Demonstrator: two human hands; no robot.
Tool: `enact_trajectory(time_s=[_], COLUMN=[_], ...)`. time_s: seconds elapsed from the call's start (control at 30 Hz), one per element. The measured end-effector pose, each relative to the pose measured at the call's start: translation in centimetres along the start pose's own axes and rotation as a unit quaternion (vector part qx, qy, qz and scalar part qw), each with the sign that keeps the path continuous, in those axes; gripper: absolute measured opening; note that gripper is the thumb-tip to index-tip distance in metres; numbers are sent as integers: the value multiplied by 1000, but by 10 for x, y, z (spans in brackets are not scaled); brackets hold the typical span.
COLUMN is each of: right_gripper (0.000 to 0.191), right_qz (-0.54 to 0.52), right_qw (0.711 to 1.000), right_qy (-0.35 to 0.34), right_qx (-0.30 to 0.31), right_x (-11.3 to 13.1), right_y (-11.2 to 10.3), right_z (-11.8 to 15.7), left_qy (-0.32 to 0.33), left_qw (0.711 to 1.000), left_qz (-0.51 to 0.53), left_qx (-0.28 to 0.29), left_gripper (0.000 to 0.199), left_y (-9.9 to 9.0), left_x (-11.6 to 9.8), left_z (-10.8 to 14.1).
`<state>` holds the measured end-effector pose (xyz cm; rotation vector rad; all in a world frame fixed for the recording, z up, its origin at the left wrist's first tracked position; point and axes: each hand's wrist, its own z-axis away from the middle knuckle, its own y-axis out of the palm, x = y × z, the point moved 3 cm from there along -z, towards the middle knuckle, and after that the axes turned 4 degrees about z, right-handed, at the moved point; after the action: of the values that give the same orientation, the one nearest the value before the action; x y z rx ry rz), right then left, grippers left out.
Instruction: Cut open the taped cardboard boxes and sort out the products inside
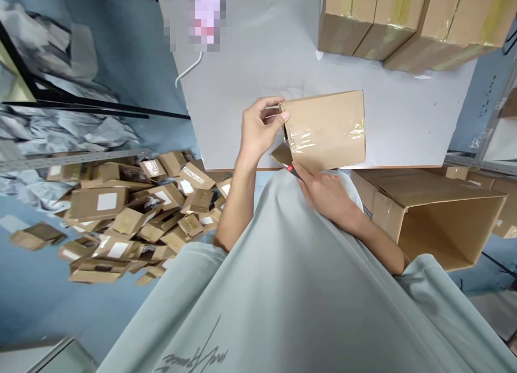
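Clearly creased and shiny with clear tape on the upward side, the plain brown cardboard box (329, 125) sits at the near edge of the pale grey surface (404, 120), in front of the person's body. A small brown cardboard flap (281, 154) sticks out at its left end, by the near corner. The box's long axis runs left to right, its right end angled slightly away from the body. The left hand (258, 126) has a narrow grip on the far left corner, thumb on the upper face and fingers at the edge. The right hand (325, 195) is closed around a slim red-and-black tool (293, 171), its tip by the flap, with the index fingertip at the box's near left corner. Taped brown cardboard cartons (404, 23) stand at the far right of the surface.
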<state>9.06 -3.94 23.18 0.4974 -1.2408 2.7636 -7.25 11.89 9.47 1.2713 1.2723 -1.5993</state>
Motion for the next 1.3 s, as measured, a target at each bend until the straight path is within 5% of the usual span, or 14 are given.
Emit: enact_trajectory(time_s=[0.13, 0.27, 0.37, 0.53, 0.67, 0.97, 1.3], right_gripper=[57, 57, 58, 58, 55, 59, 63], right_qz=[-105, -161, -166, -189, -218, -196, -145], right_qw=[989, 954, 931, 913, 913, 936, 951], right_qy=[-21, 42, 102, 147, 144, 128, 206], right_qx=[-105, -250, -308, -331, -313, -263, -181], right_x=[-32, -83, -122, -162, -167, -154, -130], right_y=[-8, -6, 2, 14, 16, 3, -17], right_z=[10, 24, 34, 43, 36, 14, 16], left_qy=[-6, 37, 94, 153, 146, 153, 135], left_qw=[1000, 993, 979, 955, 948, 941, 951], left_qz=[-11, -107, -179, -222, -246, -267, -243], left_qx=[2, -42, -24, 125, 137, 139, 137], left_gripper=[69, 56, 50, 45, 41, 38, 39], left_y=[-5, 6, 43, 122, 139, 136, 137], left_x=[-7, -40, -77, -103, -94, -89, -87], left_z=[4, 11, 15, 19, 17, 15, 16])
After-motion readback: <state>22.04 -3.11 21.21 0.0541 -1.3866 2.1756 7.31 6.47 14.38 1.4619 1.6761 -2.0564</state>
